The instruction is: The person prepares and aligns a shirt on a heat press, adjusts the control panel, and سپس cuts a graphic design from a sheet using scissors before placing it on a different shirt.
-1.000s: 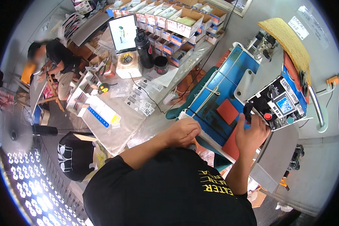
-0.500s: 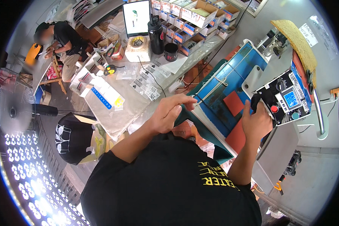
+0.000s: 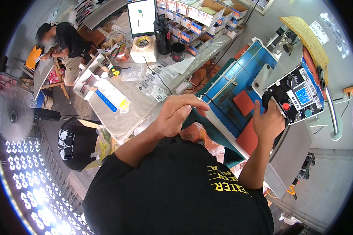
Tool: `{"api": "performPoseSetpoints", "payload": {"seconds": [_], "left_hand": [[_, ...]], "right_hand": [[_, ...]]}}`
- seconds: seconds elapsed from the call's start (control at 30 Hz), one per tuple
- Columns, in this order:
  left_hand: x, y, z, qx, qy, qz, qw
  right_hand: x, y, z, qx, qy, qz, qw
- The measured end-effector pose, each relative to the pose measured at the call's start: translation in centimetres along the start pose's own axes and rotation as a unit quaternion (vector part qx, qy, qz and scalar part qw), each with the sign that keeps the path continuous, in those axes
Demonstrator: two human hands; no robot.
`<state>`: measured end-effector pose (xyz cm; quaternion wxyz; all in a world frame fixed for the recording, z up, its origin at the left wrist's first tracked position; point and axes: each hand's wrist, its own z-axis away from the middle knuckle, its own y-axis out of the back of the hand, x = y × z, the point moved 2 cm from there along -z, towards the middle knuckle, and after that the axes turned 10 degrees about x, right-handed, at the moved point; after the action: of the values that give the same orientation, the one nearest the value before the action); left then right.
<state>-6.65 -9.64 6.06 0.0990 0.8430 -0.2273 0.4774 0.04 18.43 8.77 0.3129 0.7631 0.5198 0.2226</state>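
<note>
At the machine's near left edge, my left hand [image 3: 176, 114] is closed, its fingers bent over and pointing right; anything inside them is hidden. A white cord [image 3: 232, 81] is tied across the blue bed [image 3: 222, 98] beyond it. My right hand [image 3: 269, 122] is closed around a black handle [image 3: 267, 98] beside the control panel. That panel [image 3: 298, 96] is black and white with a lit blue display, a red button [image 3: 286, 106] and a teal button [image 3: 308, 113]. Orange-red pads [image 3: 243, 105] lie on the blue bed, left of my right hand.
A table [image 3: 117, 124] on the left bears a blue-and-white box [image 3: 107, 101], plastic bags, a black bottle [image 3: 162, 35], a mug [image 3: 178, 52] and a laptop [image 3: 142, 19]. Cardboard bins [image 3: 200, 27] stand behind. A fan [image 3: 13, 113] and a seated person [image 3: 66, 43] are at far left.
My left hand has shifted slightly right and up, its fingers curling more. My right hand stays at the black handle with little change.
</note>
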Motion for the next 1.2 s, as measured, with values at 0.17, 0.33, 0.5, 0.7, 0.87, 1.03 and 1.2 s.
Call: {"api": "performPoseSetpoints", "payload": {"seconds": [0.17,0.33,0.5,0.7,0.87,1.03,1.2], "left_hand": [[-0.3,0.3,0.2,0.012,-0.009,0.003,1.0],[-0.4,0.5,0.0,0.004,-0.011,-0.006,1.0],[-0.7,0.6,-0.2,0.003,-0.012,-0.004,1.0],[-1.4,0.6,0.1,0.002,0.014,-0.002,1.0],[-2.3,0.0,1.1,-0.002,0.068,0.008,0.998],[-5.1,1.1,3.2,0.026,0.151,-0.056,0.987],[-9.5,3.3,6.2,-0.099,0.253,-0.326,0.906]], "right_hand": [[-0.2,0.0,0.0,0.039,0.017,0.001,0.999],[-0.1,-0.2,0.1,0.04,0.011,-0.004,0.999],[0.0,-0.3,0.1,0.02,0.005,0.006,1.0],[-0.1,-0.4,0.1,0.031,0.007,0.009,0.999],[0.1,-0.8,0.3,0.063,0.026,0.022,0.997],[-0.4,-0.6,0.1,0.057,0.027,0.011,0.998],[-0.2,-0.4,0.2,0.057,0.026,0.031,0.998]]}}
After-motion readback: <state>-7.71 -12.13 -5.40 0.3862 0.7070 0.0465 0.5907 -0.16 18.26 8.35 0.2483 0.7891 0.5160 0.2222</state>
